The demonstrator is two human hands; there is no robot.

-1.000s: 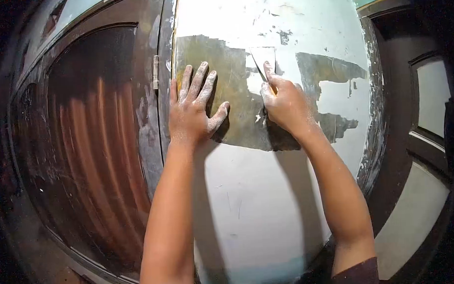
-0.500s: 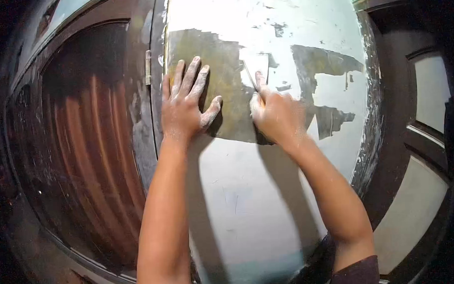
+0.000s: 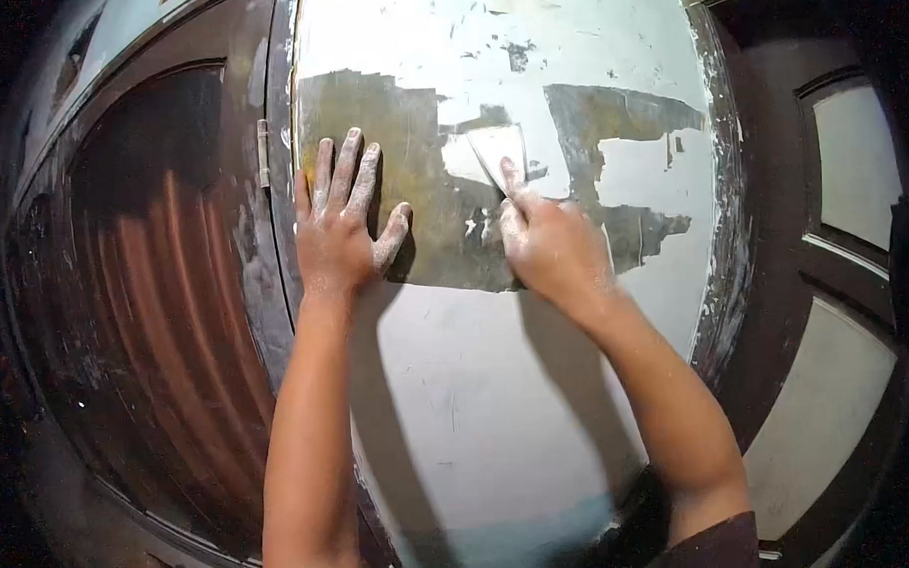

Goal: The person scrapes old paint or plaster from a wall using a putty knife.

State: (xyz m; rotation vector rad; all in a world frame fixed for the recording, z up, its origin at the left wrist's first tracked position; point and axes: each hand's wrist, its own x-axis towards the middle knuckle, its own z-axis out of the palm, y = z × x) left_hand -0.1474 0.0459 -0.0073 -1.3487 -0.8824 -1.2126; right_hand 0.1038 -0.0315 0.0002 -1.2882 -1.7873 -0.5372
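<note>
Thin scraper blade (image 3: 497, 147) above right fingers (image 3: 512, 179): pale, dust-coated. White paint (image 3: 478, 383) below: matt, chipped. Bare patch (image 3: 421, 195) beside left fingers (image 3: 344, 173): dull olive, scuffed. Beyond, door (image 3: 165, 294): dark glossy wood.

Both our arms are reaching up and forward, one hand flat, the other clenched.
We are holding our left hand (image 3: 338, 233) open and flat, palm away from us, its fingers (image 3: 346, 173) pointing up and slightly fanned, the thumb splaying out to the right. Our right hand (image 3: 553, 245) is curling into a closed grip, its index finger (image 3: 514, 182) stretching up and leftward. Both bare forearms are rising side by side, the right one slanting leftward, and white dust is coating both hands.
</note>
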